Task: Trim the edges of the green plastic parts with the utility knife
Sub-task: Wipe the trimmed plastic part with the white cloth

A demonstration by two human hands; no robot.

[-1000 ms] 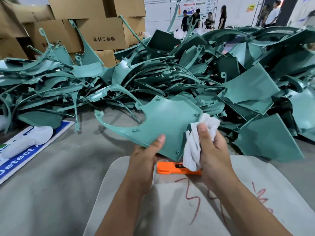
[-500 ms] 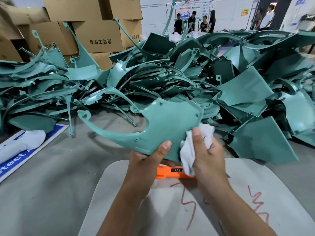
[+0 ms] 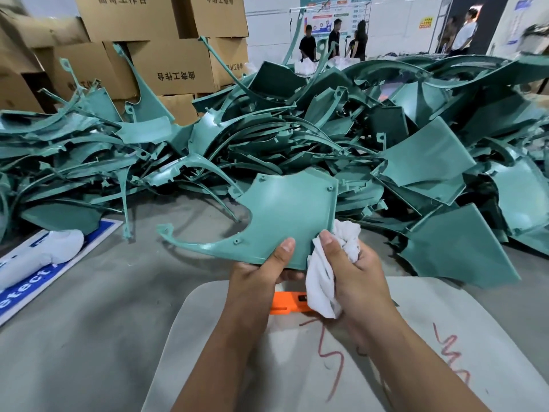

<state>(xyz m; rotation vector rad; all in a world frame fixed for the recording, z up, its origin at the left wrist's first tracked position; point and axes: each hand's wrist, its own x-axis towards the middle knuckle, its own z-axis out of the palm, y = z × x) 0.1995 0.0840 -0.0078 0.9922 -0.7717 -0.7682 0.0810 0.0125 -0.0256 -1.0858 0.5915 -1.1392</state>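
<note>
Knife (image 3: 286, 303) lies flat on the pad (image 3: 208, 337), long axis left-right, directly under both hands. Left hand (image 3: 261, 273) grips the green part (image 3: 285, 215) by its near edge; right hand (image 3: 353, 272) clutches a white rag (image 3: 322, 281), nearer the knife. Pile (image 3: 326, 129) beyond.

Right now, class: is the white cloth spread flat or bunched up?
Bunched up. The white cloth is crumpled in the right hand, its thumb pressing it against the green plastic part; a loose end hangs below.
</note>
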